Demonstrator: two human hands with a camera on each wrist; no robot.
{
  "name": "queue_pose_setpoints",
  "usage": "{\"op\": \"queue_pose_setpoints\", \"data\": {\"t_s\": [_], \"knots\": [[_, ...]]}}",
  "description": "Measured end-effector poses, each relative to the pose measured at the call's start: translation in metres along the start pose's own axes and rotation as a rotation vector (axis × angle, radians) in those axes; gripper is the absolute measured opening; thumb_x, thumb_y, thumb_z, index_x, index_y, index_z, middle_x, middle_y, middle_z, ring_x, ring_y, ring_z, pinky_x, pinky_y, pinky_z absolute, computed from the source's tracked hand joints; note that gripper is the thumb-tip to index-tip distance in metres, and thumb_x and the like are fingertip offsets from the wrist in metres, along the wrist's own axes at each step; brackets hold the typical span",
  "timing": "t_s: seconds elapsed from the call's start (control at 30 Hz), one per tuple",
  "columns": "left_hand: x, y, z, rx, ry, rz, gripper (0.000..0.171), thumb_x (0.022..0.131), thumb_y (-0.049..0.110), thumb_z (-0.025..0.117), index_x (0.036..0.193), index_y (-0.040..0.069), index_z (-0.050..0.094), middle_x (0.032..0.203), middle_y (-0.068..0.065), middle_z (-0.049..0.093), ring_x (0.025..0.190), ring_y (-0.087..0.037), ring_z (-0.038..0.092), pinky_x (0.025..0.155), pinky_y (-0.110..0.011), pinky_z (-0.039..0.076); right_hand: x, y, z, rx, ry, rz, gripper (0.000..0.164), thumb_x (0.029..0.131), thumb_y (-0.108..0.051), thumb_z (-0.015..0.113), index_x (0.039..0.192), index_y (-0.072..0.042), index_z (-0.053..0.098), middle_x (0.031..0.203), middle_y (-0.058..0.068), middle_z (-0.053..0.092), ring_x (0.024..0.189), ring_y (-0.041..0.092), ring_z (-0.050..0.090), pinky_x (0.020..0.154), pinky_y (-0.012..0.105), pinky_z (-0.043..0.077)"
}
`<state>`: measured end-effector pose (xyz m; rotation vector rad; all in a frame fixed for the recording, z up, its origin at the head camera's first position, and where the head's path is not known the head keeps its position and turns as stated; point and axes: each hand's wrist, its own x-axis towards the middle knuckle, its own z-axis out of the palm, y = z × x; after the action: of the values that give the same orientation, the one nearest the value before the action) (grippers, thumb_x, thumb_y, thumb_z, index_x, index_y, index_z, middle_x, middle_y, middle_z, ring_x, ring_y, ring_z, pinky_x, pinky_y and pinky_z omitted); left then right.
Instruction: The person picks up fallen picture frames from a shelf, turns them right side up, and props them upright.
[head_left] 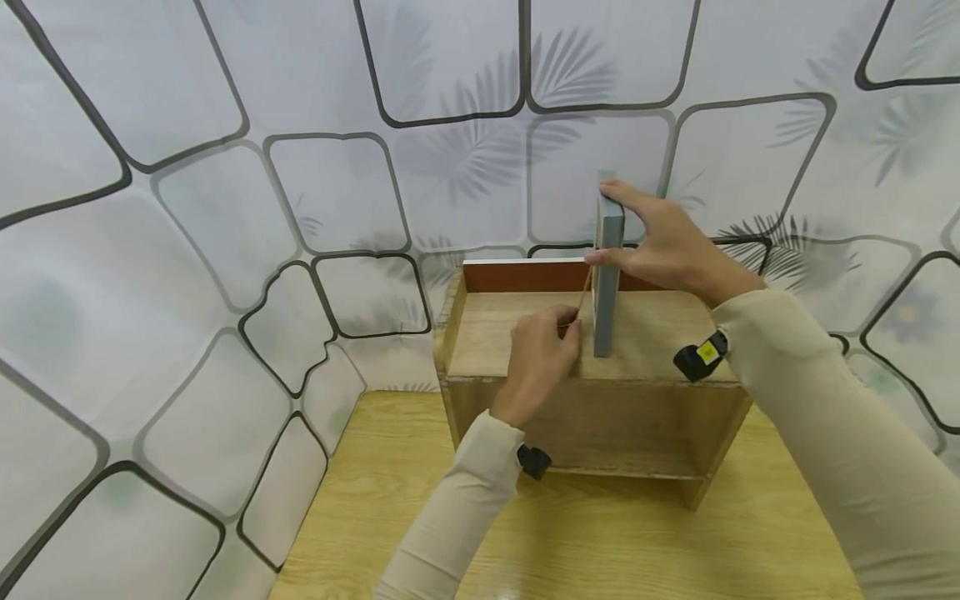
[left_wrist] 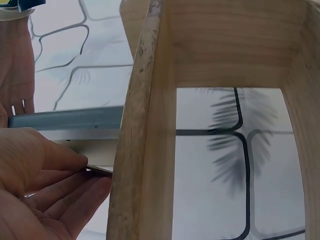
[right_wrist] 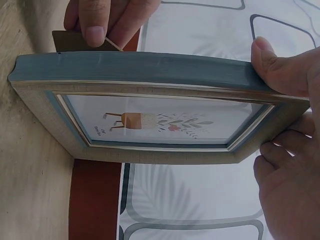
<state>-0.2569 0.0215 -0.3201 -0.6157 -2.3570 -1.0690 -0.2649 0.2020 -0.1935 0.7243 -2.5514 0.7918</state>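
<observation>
A picture frame [head_left: 608, 275] with a blue-grey edge stands upright on the top board of a wooden shelf unit, edge-on in the head view. My right hand [head_left: 667, 246] grips its upper part, thumb at the near edge and fingers around the far side. The right wrist view shows the print [right_wrist: 150, 125] under the glass, a potted plant on a legged stand. Behind the frame, my left hand [head_left: 543, 354] pinches a thin brown support flap [right_wrist: 75, 42] between thumb and fingers. In the left wrist view, the shelf's edge partly hides the frame.
The wooden shelf unit [head_left: 615, 429] has an open compartment at its front and a reddish-brown strip [head_left: 517, 277] along the back of its top. It stands on a yellow wood-grain table [head_left: 390, 492], against a patterned wall covering [head_left: 465, 183].
</observation>
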Motion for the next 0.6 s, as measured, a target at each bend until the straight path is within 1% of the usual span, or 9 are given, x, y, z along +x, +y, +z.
{"op": "queue_pose_setpoints", "data": {"t_s": [0.13,0.23,0.43,0.6], "knots": [[0.000,-0.003,-0.003,0.035,0.018,0.009,0.016,0.095,0.007,0.069,0.108,0.002,0.077,0.098,-0.006,0.078,0.086,-0.015,0.074,0.075,-0.027,0.058,0.002,-0.002,0.002,0.007,-0.024,0.010,0.091,0.087,-0.027,0.082,0.159,-0.007,0.030,0.164,0.018,0.026,0.150,0.038,0.024,0.120,0.054,0.022],[0.000,-0.006,-0.007,0.054,0.026,0.011,0.016,0.096,0.006,0.069,0.108,0.001,0.077,0.098,-0.007,0.078,0.086,-0.016,0.075,0.074,-0.028,0.059,0.005,-0.003,0.004,0.013,-0.031,0.000,0.091,0.087,-0.026,0.082,0.159,-0.006,0.030,0.164,0.018,0.026,0.151,0.038,0.023,0.120,0.054,0.021],[0.001,-0.013,-0.015,0.080,0.075,0.019,0.015,0.094,0.003,0.070,0.107,0.001,0.078,0.095,-0.008,0.078,0.084,-0.019,0.075,0.074,-0.032,0.059,0.012,-0.008,0.009,0.022,-0.036,-0.029,0.091,0.086,-0.022,0.083,0.158,-0.002,0.031,0.163,0.019,0.028,0.150,0.037,0.024,0.121,0.051,0.021],[0.001,-0.019,-0.020,0.091,0.076,0.010,0.017,0.094,0.001,0.069,0.108,0.001,0.078,0.097,-0.010,0.077,0.083,-0.021,0.075,0.071,-0.032,0.060,0.016,-0.015,0.013,0.026,-0.063,-0.040,0.090,0.087,-0.020,0.082,0.157,0.001,0.030,0.163,0.020,0.027,0.150,0.038,0.023,0.121,0.051,0.021]]}}
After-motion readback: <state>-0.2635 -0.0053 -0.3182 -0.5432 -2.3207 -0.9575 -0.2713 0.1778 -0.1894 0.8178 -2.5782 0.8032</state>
